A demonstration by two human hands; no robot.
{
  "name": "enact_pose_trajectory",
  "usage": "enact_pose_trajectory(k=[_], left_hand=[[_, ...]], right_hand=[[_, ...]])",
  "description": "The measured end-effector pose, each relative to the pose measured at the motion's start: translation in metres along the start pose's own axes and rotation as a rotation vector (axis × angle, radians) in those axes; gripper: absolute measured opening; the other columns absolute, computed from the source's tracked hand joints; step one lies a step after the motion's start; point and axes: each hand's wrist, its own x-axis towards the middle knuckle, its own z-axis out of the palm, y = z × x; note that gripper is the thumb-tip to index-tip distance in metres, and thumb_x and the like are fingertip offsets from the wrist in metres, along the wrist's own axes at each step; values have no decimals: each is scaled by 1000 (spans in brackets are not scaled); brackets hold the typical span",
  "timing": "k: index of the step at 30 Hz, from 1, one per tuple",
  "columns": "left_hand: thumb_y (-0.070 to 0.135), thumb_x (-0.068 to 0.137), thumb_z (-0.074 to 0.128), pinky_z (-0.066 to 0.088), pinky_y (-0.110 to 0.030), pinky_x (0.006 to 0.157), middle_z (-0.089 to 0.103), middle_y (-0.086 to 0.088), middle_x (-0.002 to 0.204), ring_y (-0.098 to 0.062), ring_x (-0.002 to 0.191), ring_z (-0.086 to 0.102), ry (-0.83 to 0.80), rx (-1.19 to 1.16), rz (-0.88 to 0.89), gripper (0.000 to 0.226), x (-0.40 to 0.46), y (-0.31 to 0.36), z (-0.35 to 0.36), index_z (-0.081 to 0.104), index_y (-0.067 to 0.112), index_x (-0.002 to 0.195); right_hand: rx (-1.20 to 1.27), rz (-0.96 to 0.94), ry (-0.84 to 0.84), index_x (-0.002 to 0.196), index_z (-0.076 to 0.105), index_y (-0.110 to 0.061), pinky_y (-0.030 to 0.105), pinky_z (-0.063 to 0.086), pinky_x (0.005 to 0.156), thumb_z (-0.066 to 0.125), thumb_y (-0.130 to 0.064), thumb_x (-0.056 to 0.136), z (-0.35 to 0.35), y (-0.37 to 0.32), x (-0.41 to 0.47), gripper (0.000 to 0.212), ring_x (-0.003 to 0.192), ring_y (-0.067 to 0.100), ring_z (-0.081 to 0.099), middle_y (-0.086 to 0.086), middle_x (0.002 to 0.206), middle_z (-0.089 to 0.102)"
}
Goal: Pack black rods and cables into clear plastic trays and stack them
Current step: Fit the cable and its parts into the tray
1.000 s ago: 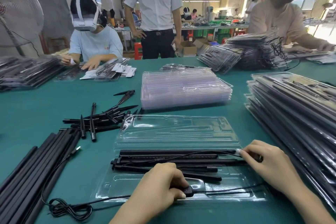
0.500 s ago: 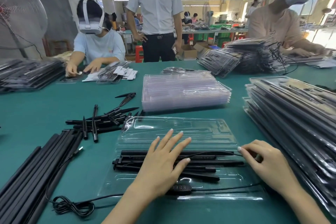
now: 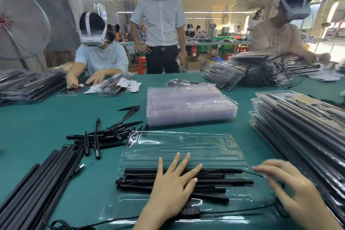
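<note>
A long table covered in green cloth (image 3: pixel 37 117) runs through a workshop lit by strip lights, with more benches and workers far at the back. At the far left stands a big pedestal fan (image 3: pixel 20 22), and below it a heap of filled packs (image 3: pixel 28 84) sits on the cloth. A seated person in a white headset (image 3: pixel 93 31) sorts small cards just beside that heap. Nearer, long black rods (image 3: pixel 33 188) lie in a bundle at the left edge, and a loose scatter of shorter black spikes (image 3: pixel 104 134) lies just past them.

In the middle a person in a white shirt (image 3: pixel 160 18) stands behind the table. A stack of empty clear trays (image 3: pixel 188 106) sits mid-table. In front of it lies the open clear tray (image 3: pixel 186 145), with several black rods laid across it (image 3: pixel 224 181). The left hand (image 3: pixel 173 181) lies flat on those rods, fingers spread and straight. A thin cable (image 3: pixel 233 211) with an inline controller (image 3: pixel 188 211) runs along the tray's near edge.

The right hand (image 3: pixel 291 188) hovers at the tray's right end, fingers loosely bent; whether it pinches the cable I cannot tell. Just beyond it rises a tall stack of packed trays (image 3: pixel 298 127), crowding that side. At the far right another headset wearer (image 3: pixel 280 31) leans over more piled packs (image 3: pixel 252 73).
</note>
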Motion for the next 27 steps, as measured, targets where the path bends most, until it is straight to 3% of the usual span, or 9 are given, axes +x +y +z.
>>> enact_pose_trajectory(k=[3, 5, 9, 13, 15, 19, 22, 24, 27], left_hand=[[54, 100, 12, -25, -48, 111, -17, 25, 153, -5, 140, -27, 7, -6, 6, 40, 1, -1, 1, 1, 67, 136], [53, 100, 12, -25, -49, 111, -17, 24, 153, -5, 141, -26, 7, -1, 8, 41, 1, -2, 2, 3, 64, 139], [53, 100, 12, -24, -49, 112, -15, 23, 154, -6, 142, -24, -1, 8, -3, 42, 1, -1, 0, 5, 62, 141], [53, 100, 13, -22, -48, 113, -13, 24, 155, -5, 143, -21, -15, 7, -15, 43, -1, -2, -3, 6, 60, 142], [52, 101, 14, -22, -47, 113, -13, 24, 155, -5, 144, -20, -23, 1, -20, 43, -1, -2, -4, 7, 60, 143], [53, 101, 14, -20, -47, 114, -12, 25, 155, -4, 144, -18, -36, -11, -35, 43, -2, 0, -5, 7, 61, 142], [53, 100, 13, -20, -48, 114, -14, 26, 154, -3, 143, -20, -38, -14, -34, 42, -2, 1, -5, 5, 62, 141], [53, 100, 13, -20, -47, 114, -15, 26, 153, -3, 143, -20, -28, -23, -29, 42, -3, 2, -5, 5, 63, 140], [54, 100, 18, -21, -47, 114, -10, 25, 155, -2, 143, -18, -20, -78, -47, 40, -2, 4, -6, 10, 65, 138]], right_hand=[[-209, -176, -160, 92, 62, -40, 17, 38, 78, 11, -32, 101, -10, -6, -14, 52, 92, -3, 48, -18, 100, 59], [-372, -181, -260, 95, 49, -46, 15, 32, 75, -2, -34, 99, -13, -6, -21, 52, 92, -6, 42, -28, 104, 47], [-465, -159, -266, 99, 44, -48, 15, 27, 81, -4, -32, 100, -15, 1, -22, 50, 92, -4, 42, -27, 103, 44], [-490, -261, -224, 98, 48, -40, 16, 31, 76, 3, -25, 100, -20, 8, -17, 47, 86, 3, 45, -23, 91, 58], [-468, -274, -242, 102, 51, -37, 12, 30, 82, 9, -27, 101, -27, 10, -17, 43, 87, 2, 46, -24, 95, 56], [-160, 41, -133, 120, 62, -35, 16, 45, 86, 41, -51, 94, -38, 7, -23, 37, 89, -5, 61, -20, 99, 65], [32, 289, 27, 125, 57, -35, 8, 50, 64, 68, -34, 85, -26, -2, -26, 42, 62, -3, 64, -9, 71, 71], [269, 510, 67, 115, 59, -31, 12, 46, 45, 67, -23, 81, -17, -9, -21, 36, 54, 7, 64, 2, 57, 66], [573, 728, 33, 95, 65, -27, 10, 32, 40, 62, -19, 87, -10, -9, -8, 11, 54, 19, 53, 6, 47, 55]])
